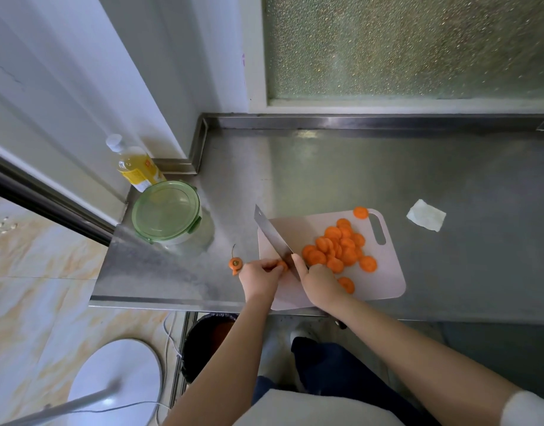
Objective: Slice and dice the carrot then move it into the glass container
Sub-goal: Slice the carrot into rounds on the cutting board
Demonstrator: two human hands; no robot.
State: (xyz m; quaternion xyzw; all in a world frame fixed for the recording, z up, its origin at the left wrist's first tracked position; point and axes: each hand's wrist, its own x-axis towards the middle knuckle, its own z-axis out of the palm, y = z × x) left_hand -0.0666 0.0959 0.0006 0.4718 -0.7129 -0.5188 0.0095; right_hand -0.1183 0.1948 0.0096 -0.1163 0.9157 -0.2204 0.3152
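Observation:
On a pale pink cutting board [384, 281], my left hand [260, 276] pinches a short remaining carrot piece [282, 265]. My right hand [318, 279] grips the handle of a cleaver [272, 233], whose blade rests beside that piece. Several round carrot slices [338, 249] lie heaped on the board to the right of the blade. A cut-off carrot top [235, 263] with a thin stem lies on the counter left of the board. The glass container [172, 215] stands at the counter's left, with a green lid on it.
A steel counter [449, 167] spans the view below a frosted window. A bottle of yellow liquid [135, 164] stands behind the container. A folded white paper [425, 215] lies right of the board. Below the counter edge sit a dark bin [206, 342] and a white round base [117, 382].

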